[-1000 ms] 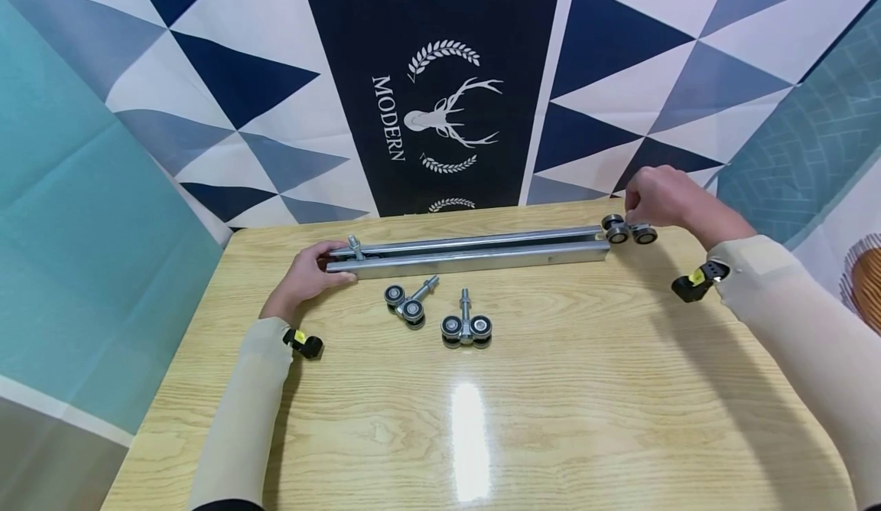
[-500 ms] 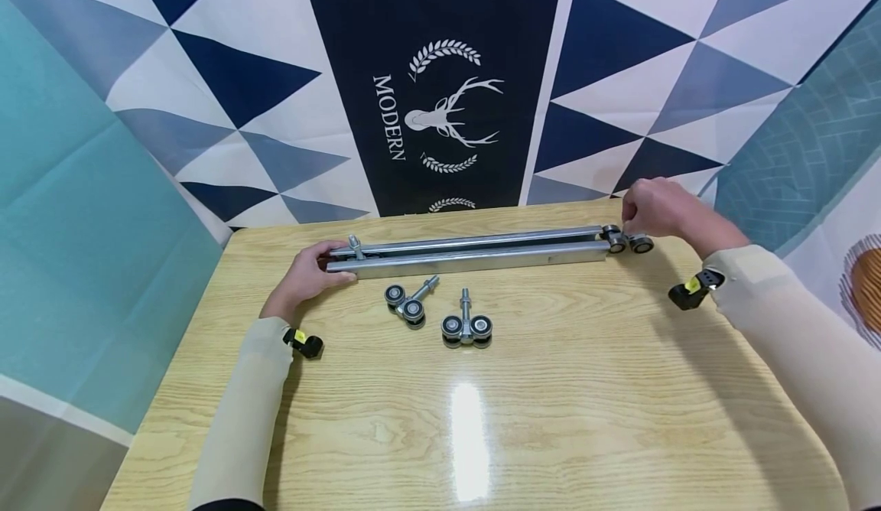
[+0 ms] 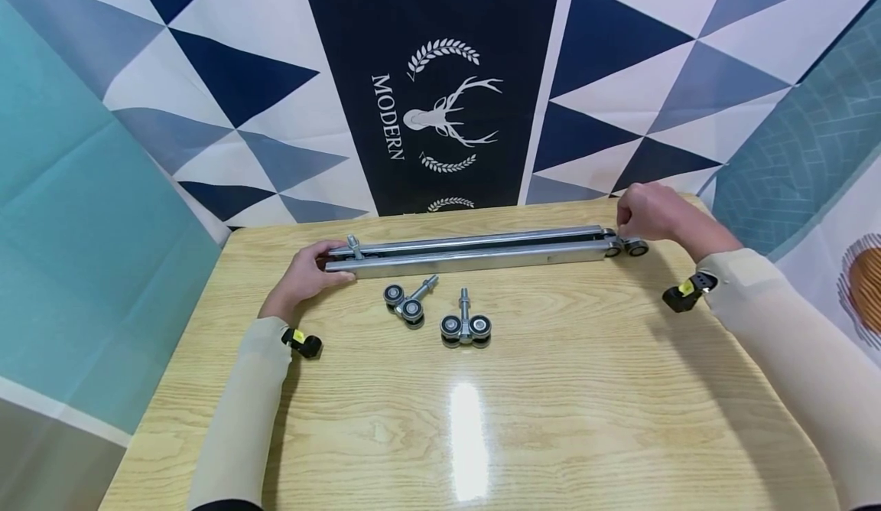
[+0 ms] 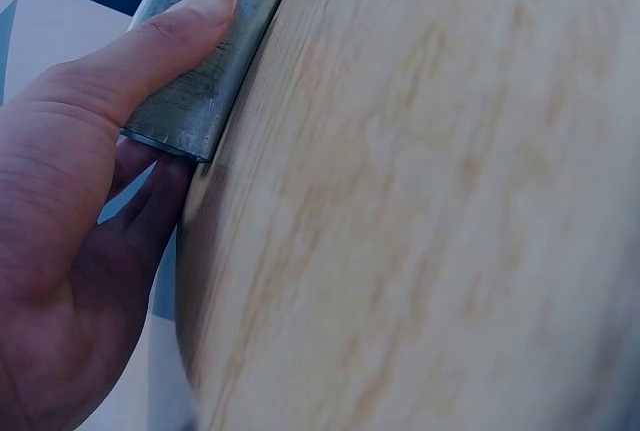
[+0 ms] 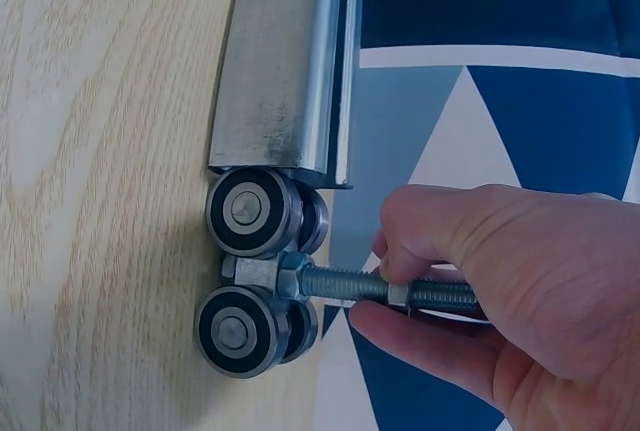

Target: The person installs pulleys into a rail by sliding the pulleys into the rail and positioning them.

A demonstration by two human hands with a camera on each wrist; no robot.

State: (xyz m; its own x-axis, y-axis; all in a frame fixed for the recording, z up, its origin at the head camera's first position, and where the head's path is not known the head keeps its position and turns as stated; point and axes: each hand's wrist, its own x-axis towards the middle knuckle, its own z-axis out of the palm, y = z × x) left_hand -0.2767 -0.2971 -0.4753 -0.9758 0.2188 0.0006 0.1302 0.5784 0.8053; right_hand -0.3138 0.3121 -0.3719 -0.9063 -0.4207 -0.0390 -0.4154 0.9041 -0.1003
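A metal channel rail (image 3: 475,255) lies along the back of the table, its slot facing up. My left hand (image 3: 310,272) grips its left end, the thumb on the front wall as the left wrist view shows. Near that end a threaded bolt (image 3: 354,247) sticks up from the slot. With my right hand (image 3: 650,211) I pinch the threaded bolt of a roller trolley (image 5: 245,271) at the rail's right end. The trolley's leading wheels (image 5: 255,211) are at the rail's mouth; its rear wheels (image 5: 240,332) stand outside. How far the leading wheels reach in is hard to tell.
Two more roller trolleys lie on the wooden table (image 3: 344,419) in front of the rail: a tilted trolley (image 3: 406,304) and, to its right, another trolley (image 3: 466,327) with its bolt pointing to the back. A patterned cloth (image 3: 440,113) hangs behind the table's back edge.
My right hand has moved left and slightly down with the trolley, bringing its leading wheels up to the rail's right end. My left hand and the rail have stayed in place.
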